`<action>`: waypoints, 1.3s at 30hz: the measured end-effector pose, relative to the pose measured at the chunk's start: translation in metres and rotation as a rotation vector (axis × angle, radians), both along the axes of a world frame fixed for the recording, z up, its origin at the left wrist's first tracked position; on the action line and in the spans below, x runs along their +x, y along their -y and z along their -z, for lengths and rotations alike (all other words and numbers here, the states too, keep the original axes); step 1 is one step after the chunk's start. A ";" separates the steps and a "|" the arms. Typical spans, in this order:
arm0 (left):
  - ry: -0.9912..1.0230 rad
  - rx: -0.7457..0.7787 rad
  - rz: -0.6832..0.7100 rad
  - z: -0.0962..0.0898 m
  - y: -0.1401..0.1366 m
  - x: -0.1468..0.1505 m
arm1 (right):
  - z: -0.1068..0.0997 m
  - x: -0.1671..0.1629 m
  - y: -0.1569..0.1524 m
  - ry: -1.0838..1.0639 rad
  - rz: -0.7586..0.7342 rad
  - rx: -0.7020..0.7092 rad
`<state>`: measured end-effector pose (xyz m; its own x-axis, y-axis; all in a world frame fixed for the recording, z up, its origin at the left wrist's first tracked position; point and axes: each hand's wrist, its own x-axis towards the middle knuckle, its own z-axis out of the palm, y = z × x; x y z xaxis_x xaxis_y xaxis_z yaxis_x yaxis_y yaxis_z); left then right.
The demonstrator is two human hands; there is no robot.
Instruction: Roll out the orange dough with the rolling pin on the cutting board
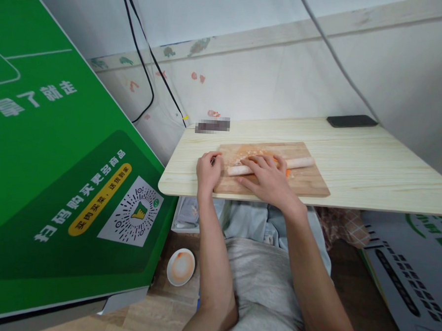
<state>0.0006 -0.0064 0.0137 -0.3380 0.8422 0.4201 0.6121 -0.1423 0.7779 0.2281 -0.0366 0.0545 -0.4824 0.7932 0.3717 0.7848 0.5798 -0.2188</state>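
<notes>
My right hand [267, 180] lies over a pale, floury rolling pin [300, 163], its thumb on the near side and its fingers across the far side. Under the pin, a bit of orange dough [288, 173] shows beside my hand; the rest is covered. The pin rests slantwise on a wooden cutting board [311, 186] dusted with flour and orange smears. At the board's left edge is my left hand [208, 173], fingers curled in. What those fingers close on, if anything, I cannot make out.
The board sits on a light wood-grain tabletop [384, 169] against the wall. A black phone [351, 121] lies at the back right. A tall green panel [57, 176] stands on the left, with black cables [152, 58] behind. Below the table is a white bowl [180, 267] with orange residue.
</notes>
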 end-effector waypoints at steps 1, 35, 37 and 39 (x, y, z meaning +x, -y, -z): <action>-0.002 -0.001 -0.001 0.000 0.000 0.000 | 0.000 0.000 0.000 0.001 -0.003 0.003; -0.010 0.006 -0.003 0.001 0.000 0.000 | 0.001 0.000 0.002 0.012 0.008 0.027; -0.005 0.007 0.000 0.001 0.000 0.000 | 0.001 0.000 0.002 0.010 0.013 0.019; 0.001 0.003 0.005 0.001 0.000 0.000 | 0.001 -0.001 0.002 0.003 0.025 0.010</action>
<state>0.0001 -0.0067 0.0123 -0.3346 0.8424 0.4224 0.6107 -0.1476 0.7780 0.2266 -0.0382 0.0537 -0.4639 0.8012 0.3779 0.7997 0.5623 -0.2104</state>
